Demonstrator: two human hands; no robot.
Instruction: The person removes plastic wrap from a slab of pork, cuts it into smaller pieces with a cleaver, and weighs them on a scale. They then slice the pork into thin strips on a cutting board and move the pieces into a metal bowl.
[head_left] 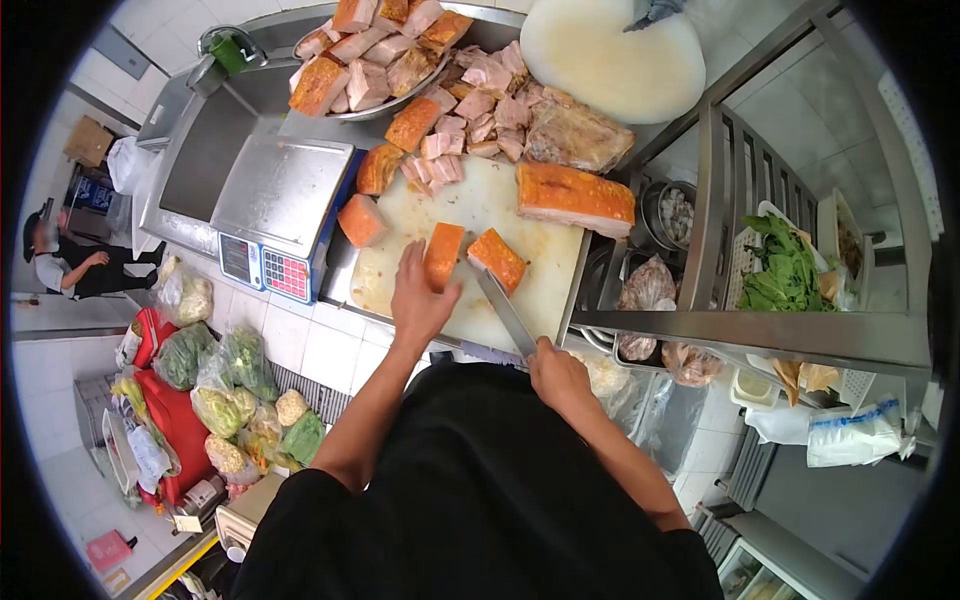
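My right hand (pixel 558 375) is wrapped round the handle of a knife. The blade (pixel 508 314) slants up and left, its tip touching a block of roast pork with golden skin (pixel 497 262). Just left of it, my left hand (pixel 420 300) has its fingers and thumb round the near end of another piece of roast pork (pixel 444 250). Both pieces sit on a white cutting board (pixel 390 285). A long slab of roast pork (pixel 575 195) lies at the board's right edge. Cut chunks of pork (pixel 440 150) are spread over its far part.
A metal bowl (pixel 400 100) heaped with pork stands behind the board. To the left are a digital scale (pixel 285 190) and a steel sink (pixel 205 155). On the right, a metal rack (pixel 740 322) holds leafy greens (pixel 780 265). Another person (pixel 80 260) stands far left.
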